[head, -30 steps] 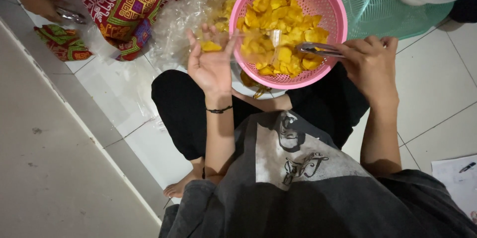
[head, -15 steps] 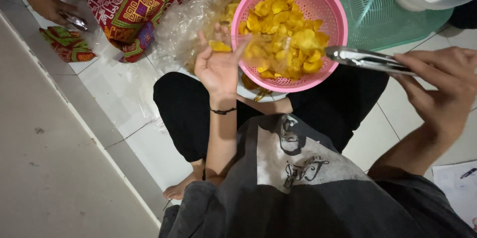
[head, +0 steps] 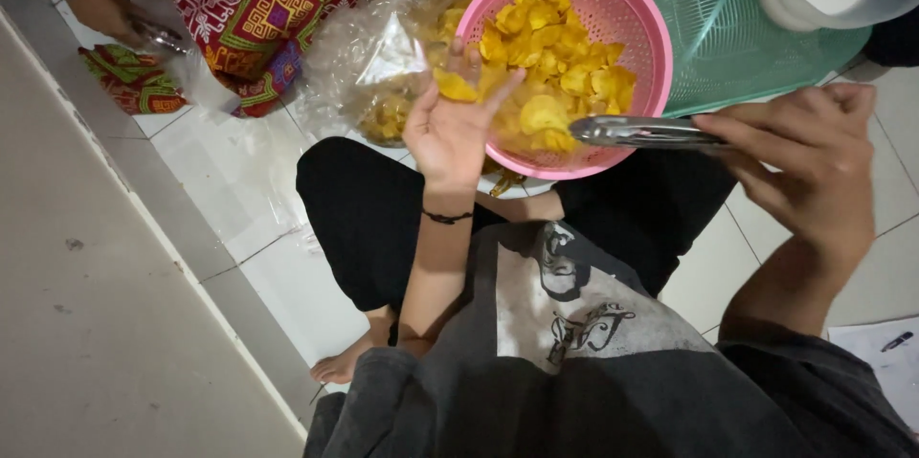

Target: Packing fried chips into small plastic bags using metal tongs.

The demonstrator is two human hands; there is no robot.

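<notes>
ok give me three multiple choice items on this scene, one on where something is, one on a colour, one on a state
1. Where are the metal tongs?
A. in the right hand, tips at the rim of the basket
B. lying on the floor tiles
C. inside the green basket

2. What colour is the basket holding the yellow chips?
A. blue
B. pink
C. white

3. How is the left hand?
A. closed in a fist on the knee
B. gripping the tongs
C. open, palm up, with a chip at its fingertips

Answers: 1 A, the right hand grips the tongs' handle end and their tips lie at the near rim. 2 B, its mesh wall is pink. 3 C, the fingers are spread by the basket with one chip on them.
</notes>
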